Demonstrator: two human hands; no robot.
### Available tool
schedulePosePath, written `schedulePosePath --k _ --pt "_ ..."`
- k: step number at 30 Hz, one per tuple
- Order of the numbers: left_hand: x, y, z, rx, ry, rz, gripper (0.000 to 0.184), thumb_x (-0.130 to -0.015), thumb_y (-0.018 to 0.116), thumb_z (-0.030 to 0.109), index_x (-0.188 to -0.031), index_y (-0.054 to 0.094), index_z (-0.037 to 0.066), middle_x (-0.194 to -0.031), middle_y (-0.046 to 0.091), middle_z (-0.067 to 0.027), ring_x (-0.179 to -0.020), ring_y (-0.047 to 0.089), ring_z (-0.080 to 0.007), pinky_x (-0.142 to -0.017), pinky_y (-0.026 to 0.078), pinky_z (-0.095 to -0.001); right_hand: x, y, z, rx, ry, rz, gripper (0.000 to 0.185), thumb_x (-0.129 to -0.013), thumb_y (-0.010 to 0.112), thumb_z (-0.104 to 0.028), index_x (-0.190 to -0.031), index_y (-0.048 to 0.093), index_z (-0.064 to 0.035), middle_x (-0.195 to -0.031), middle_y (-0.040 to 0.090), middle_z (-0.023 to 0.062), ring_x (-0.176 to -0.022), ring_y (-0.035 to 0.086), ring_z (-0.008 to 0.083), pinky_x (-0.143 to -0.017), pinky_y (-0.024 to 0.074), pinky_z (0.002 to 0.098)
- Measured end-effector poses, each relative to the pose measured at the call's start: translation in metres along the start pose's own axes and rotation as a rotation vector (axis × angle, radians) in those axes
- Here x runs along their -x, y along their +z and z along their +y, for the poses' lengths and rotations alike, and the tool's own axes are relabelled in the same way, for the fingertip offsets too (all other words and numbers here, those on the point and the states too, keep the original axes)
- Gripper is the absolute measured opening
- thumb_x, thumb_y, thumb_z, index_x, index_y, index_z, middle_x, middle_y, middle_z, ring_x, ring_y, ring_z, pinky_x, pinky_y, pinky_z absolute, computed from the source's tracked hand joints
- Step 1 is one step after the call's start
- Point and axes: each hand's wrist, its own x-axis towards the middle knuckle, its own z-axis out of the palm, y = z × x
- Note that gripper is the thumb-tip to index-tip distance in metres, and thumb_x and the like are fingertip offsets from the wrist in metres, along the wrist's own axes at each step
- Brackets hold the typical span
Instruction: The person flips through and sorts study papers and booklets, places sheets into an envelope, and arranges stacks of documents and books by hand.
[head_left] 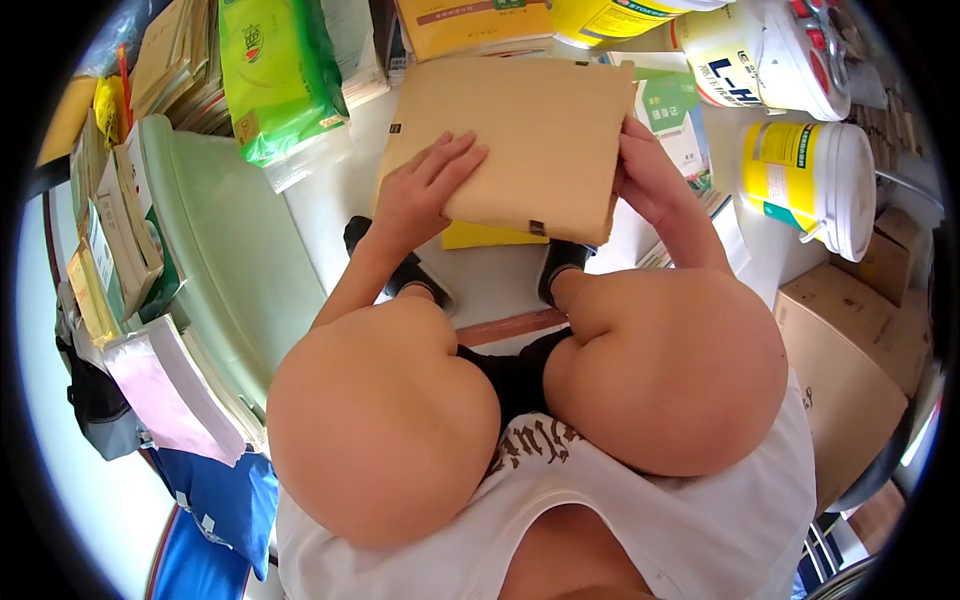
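Note:
A flat brown cardboard box (520, 140) with small dark marks along its edges lies in front of me, above my feet. My left hand (430, 190) rests on its left side, fingers stretched flat over the top face. At the right edge, my right hand (652, 172) grips the box, with its thumb on the side and the other fingers hidden underneath. Something yellow and flat (485, 236) shows below the near edge of the box.
Buckets surround the right side, including a yellow-and-white one (800, 185) and a white one (745, 65). Cardboard boxes (845, 360) stand at right. On the left are a pale green padded surface (225, 220), stacked books (130, 220) and a green plastic pack (275, 75).

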Motion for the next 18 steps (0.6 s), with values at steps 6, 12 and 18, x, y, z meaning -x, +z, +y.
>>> schedulePosePath --k 6,12,18 --pt "0.003 -0.036 -0.002 0.306 -0.19 0.127 0.039 -0.081 0.073 0.001 -0.119 0.069 0.011 -0.111 0.073 -0.0061 -0.097 0.073 -0.0216 -0.08 0.057 -0.0294 0.036 -0.011 -0.071 0.312 -0.304 -0.194 0.035 -0.105 0.053 -0.026 -0.129 0.058 -0.0009 -0.103 0.072 0.0111 -0.091 0.073 0.0194 -0.071 0.0586 0.0275" --pt "0.022 -0.027 -0.007 1.161 -0.702 0.25 0.028 -0.095 0.07 0.015 -0.118 0.066 0.001 -0.107 0.073 -0.0071 -0.096 0.069 -0.0173 -0.083 0.056 -0.0307 -0.041 -0.038 -0.015 0.289 -0.747 -0.127 0.05 -0.103 0.056 -0.031 -0.143 0.048 -0.0033 -0.126 0.065 0.0104 -0.117 0.061 0.0162 -0.097 0.0495 0.0299" --pt "0.032 0.007 -0.031 1.508 -0.937 0.18 0.042 -0.098 0.069 0.03 -0.127 0.061 0.002 -0.118 0.069 -0.0076 -0.108 0.066 -0.0187 -0.093 0.055 -0.0324 -0.062 0.007 0.059 0.063 -0.314 -0.18 0.051 -0.099 0.067 -0.034 -0.136 0.054 -0.0027 -0.124 0.066 0.0052 -0.112 0.061 0.0132 -0.098 0.0489 0.0318"
